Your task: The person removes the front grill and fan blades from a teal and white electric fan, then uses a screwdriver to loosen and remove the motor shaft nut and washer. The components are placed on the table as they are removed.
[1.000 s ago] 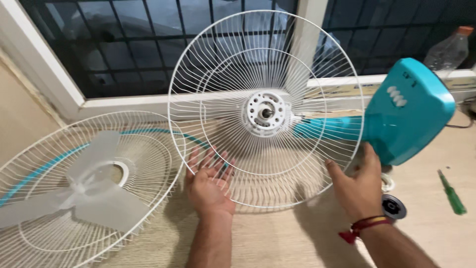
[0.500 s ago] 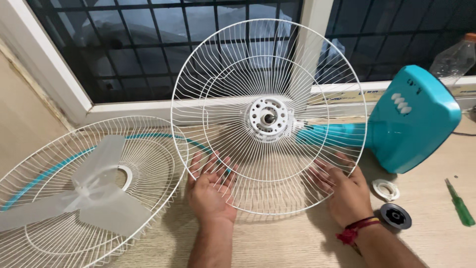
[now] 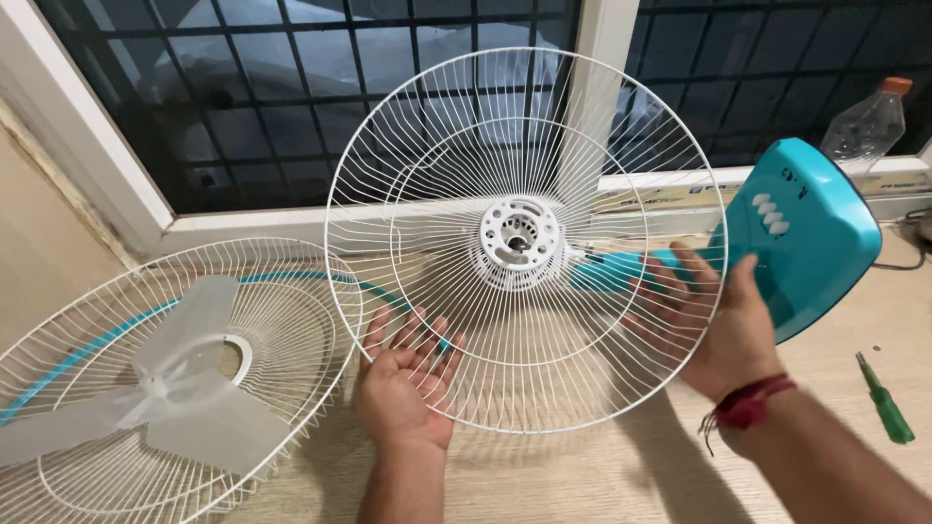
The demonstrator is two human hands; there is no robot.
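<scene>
Head view, only camera. Rear wire guard (image 3: 456, 175) stands upright on the tan floor (image 3: 582, 475), mounted on the white motor hub (image 3: 515, 236) with the teal neck (image 3: 621, 267) running right to the teal base (image 3: 811, 243).

Left hand (image 3: 403, 374) — palm up, fingers spread wide, flat against the lower left rim of the guard. It supports rather than grips; position matches half a second ago.

Right hand (image 3: 723, 325) — changed. Half a second ago it lay low behind the bottom right wires; now it has risen to the right rim, fingers open and curled loosely over the outer ring, between guard and base. Red thread band on the wrist. The guard's right edge has tipped slightly with it, and the base sits higher in frame.

Judgement: hands now bracket the guard at two points, so it is being steadied or turned on the hub, not released.

Surroundings — front guard (image 3: 291, 320) lies flat at left with the translucent blade (image 3: 184, 388) on it. Green screwdriver (image 3: 882, 398) on the floor at right. Clear bottle (image 3: 864, 121) on the window sill.
</scene>
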